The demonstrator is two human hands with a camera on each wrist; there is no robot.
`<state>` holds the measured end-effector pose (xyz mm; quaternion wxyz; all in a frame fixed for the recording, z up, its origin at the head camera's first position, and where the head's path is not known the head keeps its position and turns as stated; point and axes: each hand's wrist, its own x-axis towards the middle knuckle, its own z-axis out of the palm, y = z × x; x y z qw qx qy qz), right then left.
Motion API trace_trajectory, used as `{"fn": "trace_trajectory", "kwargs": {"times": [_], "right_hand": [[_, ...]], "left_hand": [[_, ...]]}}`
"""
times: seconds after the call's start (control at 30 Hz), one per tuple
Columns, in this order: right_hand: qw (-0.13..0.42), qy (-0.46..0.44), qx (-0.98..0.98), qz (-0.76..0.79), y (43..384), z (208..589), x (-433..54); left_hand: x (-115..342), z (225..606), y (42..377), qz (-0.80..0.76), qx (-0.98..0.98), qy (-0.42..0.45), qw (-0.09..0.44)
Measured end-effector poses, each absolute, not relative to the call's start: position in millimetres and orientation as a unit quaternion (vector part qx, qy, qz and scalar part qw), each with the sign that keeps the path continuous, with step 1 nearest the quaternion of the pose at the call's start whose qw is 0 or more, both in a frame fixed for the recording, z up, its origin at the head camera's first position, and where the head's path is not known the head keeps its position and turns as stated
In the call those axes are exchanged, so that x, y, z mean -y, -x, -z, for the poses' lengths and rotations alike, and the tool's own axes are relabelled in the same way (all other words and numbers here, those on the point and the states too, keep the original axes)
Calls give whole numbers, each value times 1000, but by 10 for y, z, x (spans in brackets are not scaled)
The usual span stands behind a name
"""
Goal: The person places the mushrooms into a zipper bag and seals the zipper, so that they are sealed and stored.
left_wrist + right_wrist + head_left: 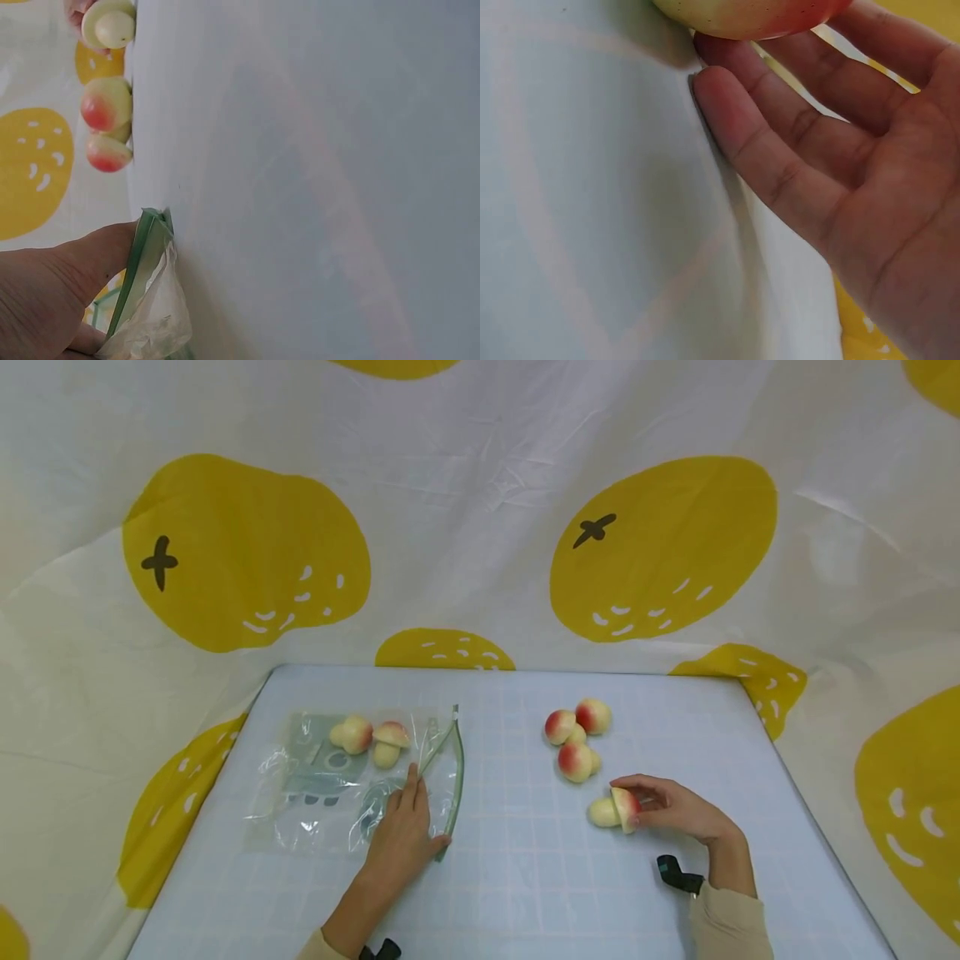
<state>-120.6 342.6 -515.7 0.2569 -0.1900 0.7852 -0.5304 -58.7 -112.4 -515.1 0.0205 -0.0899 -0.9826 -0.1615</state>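
Observation:
My right hand [675, 806] pinches a toy mushroom [622, 811] by its red-tinted cap, the pale stem pointing left. In the right wrist view, only the mushroom's underside [754, 16] shows at the top, by the fingertips. The left hand [405, 831] lies with fairly straight fingers across a clear zip bag [285, 827] with green edging. Its thumb [105, 255] touches the green zip strip [135, 262], and the bag's mouth gapes beside the hand. Two mushrooms [352, 735] show at the bag's upper part, one [387, 745] with its stem toward me.
Several more toy mushrooms, including one close to me [576, 762] and one at the back [594, 717], lie grouped between the hands, beyond the held one. The table [517, 877] wears a pale checked cover. A curtain [465, 527] with yellow fruit prints hangs behind it.

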Motion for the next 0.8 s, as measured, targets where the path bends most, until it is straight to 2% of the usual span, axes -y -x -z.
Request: {"fn": "trace_trajectory", "kwargs": {"times": [0.17,0.53,0.8], "right_hand": [[226,172,-793,539,1191,5116,-3427],[101,146,-794,582,1219,4989,-3228],[70,165,-768,615,1246,4838,-3063]], "left_hand": [[1119,5153,588,159,983,90,23],[1115,5144,590,159,983,86,24],[1117,5138,594,159,983,85,19]]}}
